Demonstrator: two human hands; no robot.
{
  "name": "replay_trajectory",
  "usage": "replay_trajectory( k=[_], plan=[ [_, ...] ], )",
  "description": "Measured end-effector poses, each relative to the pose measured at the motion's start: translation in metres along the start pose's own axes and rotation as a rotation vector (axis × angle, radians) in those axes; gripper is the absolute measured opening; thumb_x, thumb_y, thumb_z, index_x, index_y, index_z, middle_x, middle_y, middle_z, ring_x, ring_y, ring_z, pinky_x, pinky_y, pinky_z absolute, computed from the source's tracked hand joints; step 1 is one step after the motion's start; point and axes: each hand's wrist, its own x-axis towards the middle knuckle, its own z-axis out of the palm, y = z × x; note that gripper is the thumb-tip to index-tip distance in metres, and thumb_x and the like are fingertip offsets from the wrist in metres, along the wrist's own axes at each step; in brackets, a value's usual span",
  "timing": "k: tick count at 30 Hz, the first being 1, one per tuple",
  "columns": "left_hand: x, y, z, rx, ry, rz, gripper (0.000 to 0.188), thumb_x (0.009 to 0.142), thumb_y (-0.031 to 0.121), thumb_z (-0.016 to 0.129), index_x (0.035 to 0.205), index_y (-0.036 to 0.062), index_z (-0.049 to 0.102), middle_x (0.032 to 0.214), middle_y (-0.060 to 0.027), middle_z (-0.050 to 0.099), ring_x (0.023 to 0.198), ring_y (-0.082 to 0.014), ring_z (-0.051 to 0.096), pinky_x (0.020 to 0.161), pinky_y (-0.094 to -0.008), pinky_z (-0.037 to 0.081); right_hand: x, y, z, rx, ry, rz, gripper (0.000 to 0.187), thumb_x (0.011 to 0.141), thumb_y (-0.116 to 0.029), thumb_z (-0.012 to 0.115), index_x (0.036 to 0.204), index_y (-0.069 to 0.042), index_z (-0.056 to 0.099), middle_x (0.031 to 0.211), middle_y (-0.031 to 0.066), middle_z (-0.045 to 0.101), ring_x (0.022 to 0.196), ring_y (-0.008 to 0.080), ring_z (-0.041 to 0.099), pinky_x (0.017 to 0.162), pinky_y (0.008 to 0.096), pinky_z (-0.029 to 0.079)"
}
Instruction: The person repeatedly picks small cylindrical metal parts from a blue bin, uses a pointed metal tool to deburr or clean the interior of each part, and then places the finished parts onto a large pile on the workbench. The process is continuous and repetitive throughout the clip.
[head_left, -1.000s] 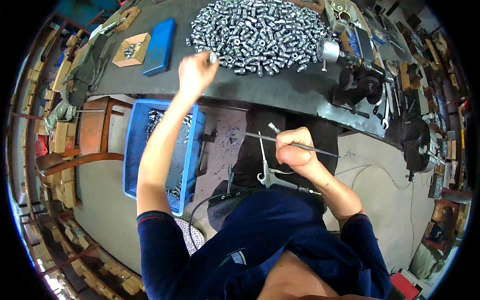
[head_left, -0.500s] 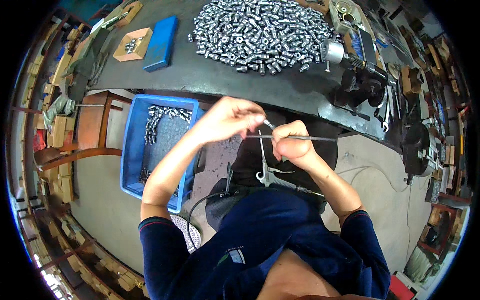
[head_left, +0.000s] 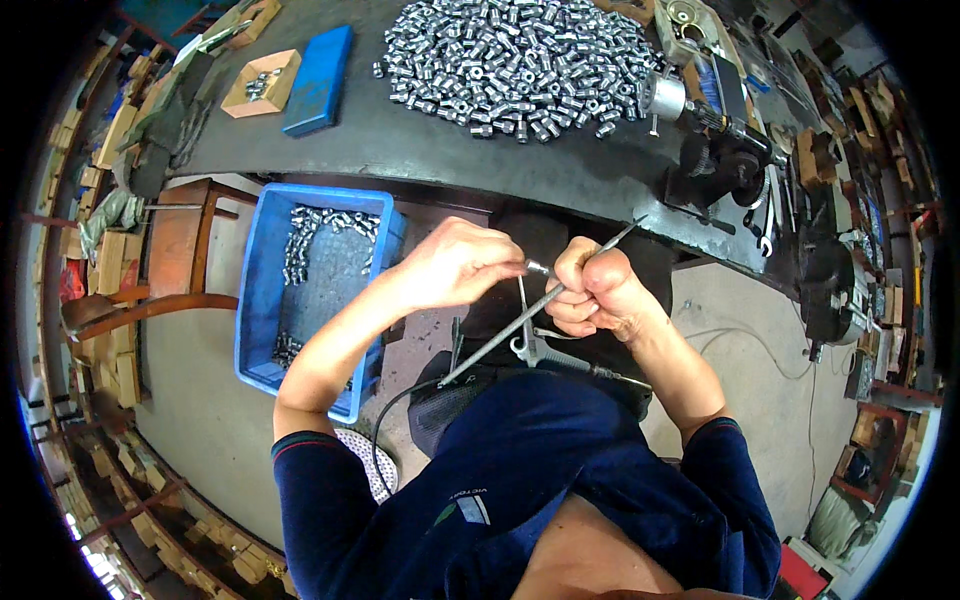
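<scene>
My left hand [head_left: 468, 262] is closed, thumb and fingertips pinching one end of a small shiny metal fitting [head_left: 538, 268] between my hands. My right hand [head_left: 600, 288] is closed round a slim grey file [head_left: 500, 336], which slants from low left to its pointed end at upper right. The fingers of that hand also come close to the fitting's other end; whether they touch it is hidden. Below my hands an air blow gun [head_left: 532, 348] lies at my lap, its thin nozzle pointing toward the bench.
A large heap of metal fittings [head_left: 520, 70] covers the bench [head_left: 350, 150]. A blue crate [head_left: 250, 300] with more fittings stands at left, beside a wooden chair [head_left: 175, 240]. On the bench are a blue case [head_left: 320, 80], a small box [head_left: 262, 84] and a clamping device [head_left: 715, 150] at right.
The file has swung from nearly level to a steep slant, its left end dropping toward my lap. My left hand has lowered slightly; the fitting stays between my hands.
</scene>
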Motion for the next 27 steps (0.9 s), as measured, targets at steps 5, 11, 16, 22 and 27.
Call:
replay_trajectory(
  k=[5,11,16,22,27],
  plan=[
    [-0.045,-0.051,0.004,0.717,-0.505,-0.237,0.033,0.070,-0.007,0.052,0.100,0.0010,0.060,0.094,-0.0132,0.063,0.085,-0.0327,0.060,0.071,-0.0428,0.048,-0.001,-0.003,0.007,-0.426,0.153,-0.069,0.023,0.063,-0.004,0.047,0.045,-0.007,0.032,0.043,-0.0003,0.031,0.038,0.0080,0.035,0.035,0.0250,0.031],
    [-0.030,-0.010,0.003,-0.303,0.046,-0.433,0.025,0.083,0.005,0.059,0.107,-0.0028,0.059,0.095,-0.0126,0.065,0.086,-0.0188,0.064,0.075,-0.0296,0.050,0.003,0.005,0.005,-0.869,0.166,-0.114,0.025,0.067,-0.011,0.050,0.047,-0.005,0.035,0.042,0.0007,0.036,0.040,0.0057,0.039,0.039,0.0236,0.029],
    [-0.012,0.008,0.016,-0.596,0.088,-0.608,0.017,0.088,0.011,0.059,0.095,-0.0045,0.064,0.074,-0.0070,0.065,0.068,-0.0108,0.062,0.063,-0.0246,0.050,0.007,0.006,0.003,-1.313,0.097,-0.276,0.038,0.067,-0.031,0.056,0.053,-0.004,0.034,0.048,0.0017,0.027,0.044,0.0112,0.027,0.043,0.0305,0.024],
    [-0.016,0.001,0.037,-0.921,0.217,-0.579,0.014,0.086,0.006,0.061,0.091,-0.0069,0.064,0.070,-0.0087,0.063,0.060,-0.0128,0.061,0.057,-0.0246,0.050,0.002,0.015,0.014,-0.951,0.260,-0.147,0.014,0.065,-0.002,0.048,0.053,0.000,0.042,0.057,0.0033,0.053,0.048,0.0050,0.043,0.044,0.0236,0.033],
    [-0.025,-0.002,0.037,-0.995,0.276,-0.503,0.014,0.085,0.006,0.063,0.092,-0.0057,0.064,0.069,-0.0085,0.063,0.061,-0.0127,0.061,0.058,-0.0247,0.051,0.006,0.020,0.003,-0.897,0.216,-0.127,0.017,0.063,-0.004,0.050,0.047,-0.003,0.045,0.060,0.0071,0.057,0.050,0.0069,0.047,0.049,0.0240,0.037]
  ],
)
